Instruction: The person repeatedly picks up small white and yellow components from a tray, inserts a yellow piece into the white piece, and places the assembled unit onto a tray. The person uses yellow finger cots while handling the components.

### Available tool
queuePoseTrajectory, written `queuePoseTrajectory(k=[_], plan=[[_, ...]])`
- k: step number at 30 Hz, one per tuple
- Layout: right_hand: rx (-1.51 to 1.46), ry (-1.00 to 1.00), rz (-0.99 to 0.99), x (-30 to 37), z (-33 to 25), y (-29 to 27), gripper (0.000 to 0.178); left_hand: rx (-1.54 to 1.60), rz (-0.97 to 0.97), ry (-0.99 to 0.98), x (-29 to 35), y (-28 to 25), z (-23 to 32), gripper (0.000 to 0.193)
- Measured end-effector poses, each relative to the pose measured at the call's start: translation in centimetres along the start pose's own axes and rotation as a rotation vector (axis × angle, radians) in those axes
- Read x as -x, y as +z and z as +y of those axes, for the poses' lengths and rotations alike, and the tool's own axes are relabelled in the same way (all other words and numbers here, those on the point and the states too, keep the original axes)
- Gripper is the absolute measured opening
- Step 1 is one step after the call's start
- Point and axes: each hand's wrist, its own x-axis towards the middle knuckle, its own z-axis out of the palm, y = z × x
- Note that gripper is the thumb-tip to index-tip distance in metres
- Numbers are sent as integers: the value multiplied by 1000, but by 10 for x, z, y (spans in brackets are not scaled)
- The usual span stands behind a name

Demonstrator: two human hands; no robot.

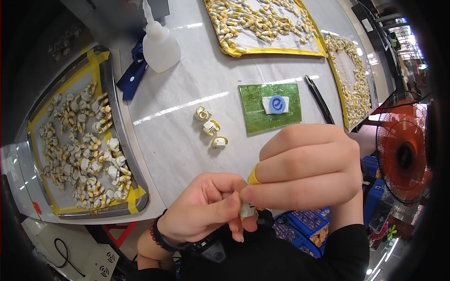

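Note:
My left hand (206, 208) is closed, its thumb and fingers pinching a small white and yellow part (247, 210) in front of my chest. Close against it, my right hand (309, 168) is curled with its fingertips meeting at the same part. A bit of yellow (253, 175) shows at one right fingertip; whether it is tape or a finger cover I cannot tell. What the right fingers grip is hidden. Beyond my hands, three similar parts stand in a row, the middle one (211, 127) among them. A green mat (258, 122) bears a blue round piece (278, 104) on a white pad.
At left, a yellow-taped tray (132, 199) holds many white parts. Two more yellow-edged trays, one at the back (276, 51) and one at right (346, 110), hold small pieces. Black tweezers (319, 99), a white squeeze bottle (161, 49) and an orange fan (404, 152) are around.

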Motion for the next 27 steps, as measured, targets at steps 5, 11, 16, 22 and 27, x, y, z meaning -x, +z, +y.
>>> queuePoseTrajectory(k=[5,11,16,22,27], plan=[[-7,32,-11,1,-2,-2,12,-8,33,4,0,4,-1,27],[19,85,-8,2,-6,-1,13,-44,67,17,0,7,-1,27],[40,95,15,2,-10,-1,14,-107,82,45,0,7,0,26],[215,149,-35,5,-20,-18,14,-398,227,324,3,14,-5,30],[884,566,86,35,-31,-84,27,-869,301,559,2,21,-9,36]])
